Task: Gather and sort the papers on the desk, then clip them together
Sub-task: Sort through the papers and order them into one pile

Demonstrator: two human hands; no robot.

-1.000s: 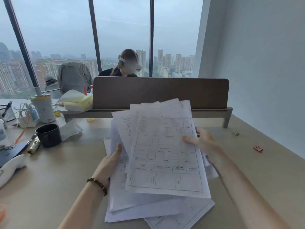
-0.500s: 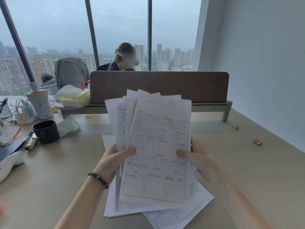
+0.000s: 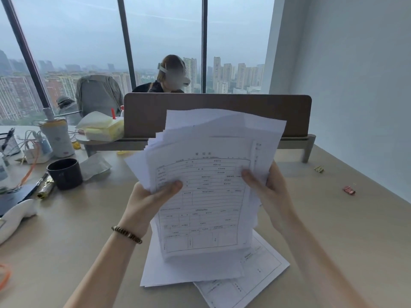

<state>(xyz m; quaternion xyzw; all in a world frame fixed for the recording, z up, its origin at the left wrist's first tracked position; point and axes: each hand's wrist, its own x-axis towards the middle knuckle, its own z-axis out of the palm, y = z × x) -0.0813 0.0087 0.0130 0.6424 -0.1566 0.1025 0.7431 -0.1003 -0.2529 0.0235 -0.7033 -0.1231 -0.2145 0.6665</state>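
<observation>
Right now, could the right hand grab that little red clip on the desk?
Probably not yet: the right hand grips the paper stack. The desk toward the red clip looks bare, so the way looks free.

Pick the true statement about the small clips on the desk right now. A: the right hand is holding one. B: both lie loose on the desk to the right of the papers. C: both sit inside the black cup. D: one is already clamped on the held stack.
B: the gold clip and the red clip lie loose on the desk, right of the held stack, untouched by either hand.
</observation>
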